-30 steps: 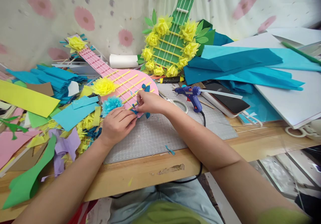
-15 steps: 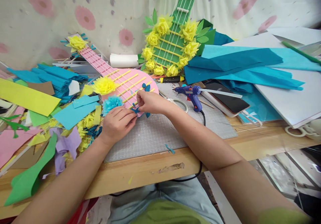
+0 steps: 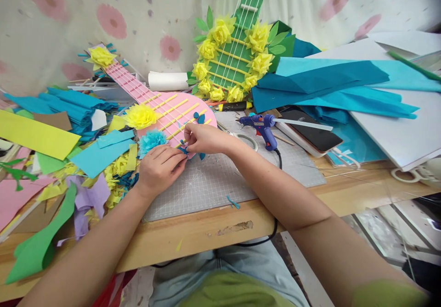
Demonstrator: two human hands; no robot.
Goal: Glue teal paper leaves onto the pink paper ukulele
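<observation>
The blue paper leaf (image 3: 183, 150) sits at the near rim of the pink paper guitar (image 3: 172, 109), where the guitar's round body overhangs the grey cutting mat (image 3: 213, 183), and both hands meet on it. The right hand (image 3: 203, 138) comes in from above with its fingers (image 3: 188, 136) curled and pinching the leaf against the rim, probably to hold it at the chosen angle. The left hand (image 3: 160, 169) lies low on the mat, its fingers (image 3: 181, 159) drawn close together and pressing the same spot from below, which seems to steady the thin card. More small blue leaves (image 3: 199, 118) already lie on the guitar's face just above the right hand, and a blue paper flower (image 3: 152, 139) and a yellow paper flower (image 3: 140, 115) sit just beside the left hand. A blue glue gun (image 3: 262, 125) rests near the right wrist with its nozzle turned away from the hands, likely parked within easy reach, with scissors (image 3: 246, 139) between it and the hand. Cut paper scraps (image 3: 51, 160) pile up to the left on the wooden surface (image 3: 206, 233). A green paper guitar (image 3: 234, 64) leans against the wall behind, and folded blue tissue paper (image 3: 327, 86) is stacked to the right.
</observation>
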